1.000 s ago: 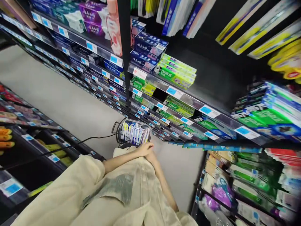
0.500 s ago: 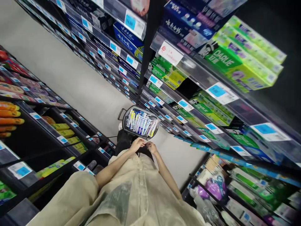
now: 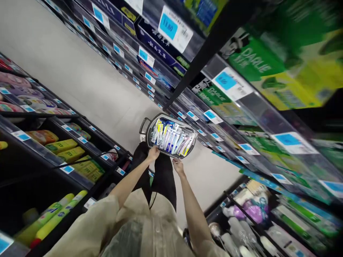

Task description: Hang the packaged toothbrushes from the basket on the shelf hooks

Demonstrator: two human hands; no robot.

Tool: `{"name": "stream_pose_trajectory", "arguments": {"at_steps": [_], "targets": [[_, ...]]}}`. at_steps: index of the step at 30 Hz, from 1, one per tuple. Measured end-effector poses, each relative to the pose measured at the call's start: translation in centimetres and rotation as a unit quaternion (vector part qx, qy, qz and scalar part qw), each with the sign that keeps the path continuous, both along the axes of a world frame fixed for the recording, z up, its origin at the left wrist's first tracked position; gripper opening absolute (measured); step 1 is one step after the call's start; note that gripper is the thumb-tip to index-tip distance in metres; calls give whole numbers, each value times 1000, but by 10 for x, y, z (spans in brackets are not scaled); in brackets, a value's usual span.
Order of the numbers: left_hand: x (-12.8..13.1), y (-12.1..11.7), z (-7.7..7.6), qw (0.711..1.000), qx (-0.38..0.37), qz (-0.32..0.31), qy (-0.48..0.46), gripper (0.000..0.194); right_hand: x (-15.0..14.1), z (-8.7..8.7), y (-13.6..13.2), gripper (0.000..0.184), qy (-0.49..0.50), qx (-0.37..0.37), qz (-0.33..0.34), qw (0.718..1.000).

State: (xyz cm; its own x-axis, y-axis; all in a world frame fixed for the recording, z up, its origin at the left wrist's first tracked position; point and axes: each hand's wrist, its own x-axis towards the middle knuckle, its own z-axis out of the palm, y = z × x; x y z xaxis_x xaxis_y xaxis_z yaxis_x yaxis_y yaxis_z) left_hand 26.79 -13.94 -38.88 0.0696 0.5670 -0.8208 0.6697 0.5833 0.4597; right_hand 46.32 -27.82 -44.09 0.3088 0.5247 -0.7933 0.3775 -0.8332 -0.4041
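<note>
A dark shopping basket (image 3: 148, 125) stands on the pale aisle floor, filled with several boxed toothbrushes and toothpaste packs (image 3: 171, 136). My left hand (image 3: 153, 153) reaches down to the basket's near rim, fingers curled by it. My right hand (image 3: 178, 165) hangs just below the same rim, fingers bent; whether either hand grips the rim is hard to tell. My dark trouser legs (image 3: 158, 176) stand right behind the basket.
Shelves of green Darlie toothpaste boxes (image 3: 249, 64) with blue price tags (image 3: 225, 80) rise on the right. Yellow tubes and bottles (image 3: 63, 146) fill the left shelves. The grey floor (image 3: 80, 78) runs away between both racks.
My hands have parted from my waist and stretched down to the basket. The view has dropped lower and closer to the right shelves.
</note>
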Motion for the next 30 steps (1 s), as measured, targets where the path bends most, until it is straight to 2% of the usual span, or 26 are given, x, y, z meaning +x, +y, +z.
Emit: {"name": "stream_pose_trajectory", "arguments": {"at_steps": [4, 7, 12, 15, 17, 20, 22, 25, 30], "targets": [[-32, 56, -58, 995, 38, -68, 55, 33, -51, -49, 25, 27, 19, -1, -5, 1000], [-46, 96, -92, 987, 68, -126, 77, 34, -85, -82, 45, 28, 43, -5, 2, 999], [-40, 154, -131, 964, 124, -225, 69, 55, -120, -125, 67, 26, 88, -5, 20, 996], [-24, 183, -149, 948, 152, -278, 40, 73, -123, -143, 67, 24, 107, -4, 27, 994], [-11, 200, -160, 930, 162, -330, 26, 74, -118, -154, 63, 23, 116, -7, 26, 993], [9, 217, -175, 867, 189, -461, 33, 60, -99, -167, 51, 22, 116, -17, 13, 993], [18, 221, -181, 833, 195, -516, 46, 51, -82, -174, 41, 23, 104, -30, -5, 994], [20, 216, -181, 826, 192, -525, 71, 47, -54, -177, 25, 23, 83, -57, -39, 994], [5, 204, -160, 809, 209, -538, 114, 45, -29, -167, 8, 24, 70, -81, -87, 990]]}}
